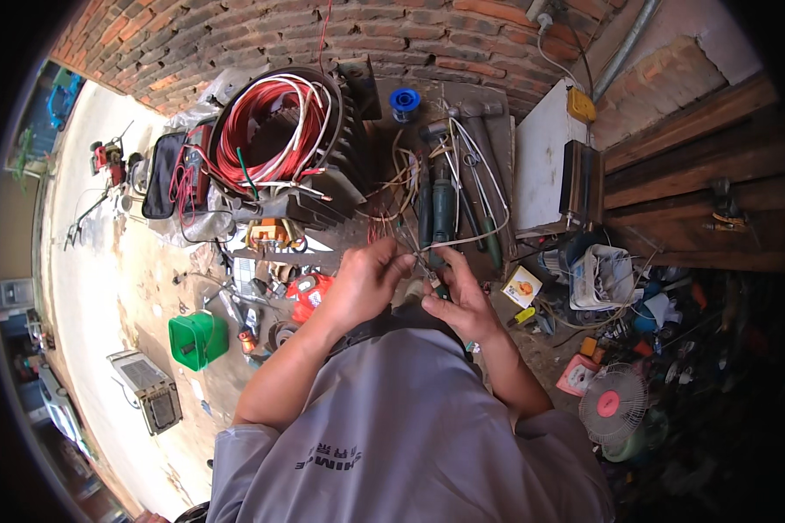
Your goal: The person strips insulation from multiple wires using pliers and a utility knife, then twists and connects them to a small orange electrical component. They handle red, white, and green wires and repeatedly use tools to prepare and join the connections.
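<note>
Pinching thin wires [407, 259] between closed fingertips, the person's left hand [364, 283] meets the right hand [460, 302], which is curled shut around a small dark-handled tool [439, 285] at the same spot, just above the grey-shirted lap. Just right of the grip lies a small square white-and-yellow packet [522, 286] with an orange mark. Left of it sits a red tool [310, 295], farther left a green box [198, 340]. Beyond the hands, red cable coils [275, 131] rest against the brick wall [323, 35].

- The coil of wire [275, 131] lies on the ground before the brick wall [323, 35].
- The box [198, 340] stands left of both hands.
- The small fan [615, 405] lies at the right.
- The spool [404, 101] is behind the hands.
</note>
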Available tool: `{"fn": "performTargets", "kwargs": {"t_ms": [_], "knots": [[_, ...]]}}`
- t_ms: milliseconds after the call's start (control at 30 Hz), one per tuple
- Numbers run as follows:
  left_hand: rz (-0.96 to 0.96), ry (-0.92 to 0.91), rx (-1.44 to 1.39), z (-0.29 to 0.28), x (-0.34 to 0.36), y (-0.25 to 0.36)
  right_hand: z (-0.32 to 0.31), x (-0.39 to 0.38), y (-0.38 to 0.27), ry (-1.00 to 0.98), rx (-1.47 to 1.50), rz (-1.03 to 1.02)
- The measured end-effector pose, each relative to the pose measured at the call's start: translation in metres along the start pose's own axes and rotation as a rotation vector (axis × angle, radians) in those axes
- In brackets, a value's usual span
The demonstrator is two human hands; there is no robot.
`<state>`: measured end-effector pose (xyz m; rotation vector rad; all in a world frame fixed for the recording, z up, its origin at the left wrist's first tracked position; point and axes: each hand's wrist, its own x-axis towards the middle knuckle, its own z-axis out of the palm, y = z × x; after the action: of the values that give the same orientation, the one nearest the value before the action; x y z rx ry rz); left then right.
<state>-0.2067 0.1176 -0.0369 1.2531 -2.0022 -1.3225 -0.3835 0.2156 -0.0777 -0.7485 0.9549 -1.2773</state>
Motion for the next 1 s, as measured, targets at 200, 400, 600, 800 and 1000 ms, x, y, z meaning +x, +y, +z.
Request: {"fn": "performTargets", "kwargs": {"t_ms": [200, 400, 600, 800, 1000], "knots": [[0.028, -0.095, -0.126, -0.001, -0.001, -0.012, -0.007, 0.009, -0.002, -0.21, -0.056, 0.198], [-0.014, -0.14, -0.206, -0.007, 0.002, -0.027, -0.017, 0.018, 0.018, -0.258, -0.005, 0.244], [-0.034, -0.022, -0.341, -0.017, -0.03, -0.015, -0.072, 0.078, 0.055, 0.234, -0.789, -0.037], [0.202, 0.07, -0.347, -0.026, -0.029, 0.016, -0.097, 0.135, 0.055, 0.601, -1.458, 0.11], [0.065, 0.176, -0.978, -0.033, -0.026, 0.04, -0.001, 0.071, -0.009, 0.076, -0.715, -0.519]]}}
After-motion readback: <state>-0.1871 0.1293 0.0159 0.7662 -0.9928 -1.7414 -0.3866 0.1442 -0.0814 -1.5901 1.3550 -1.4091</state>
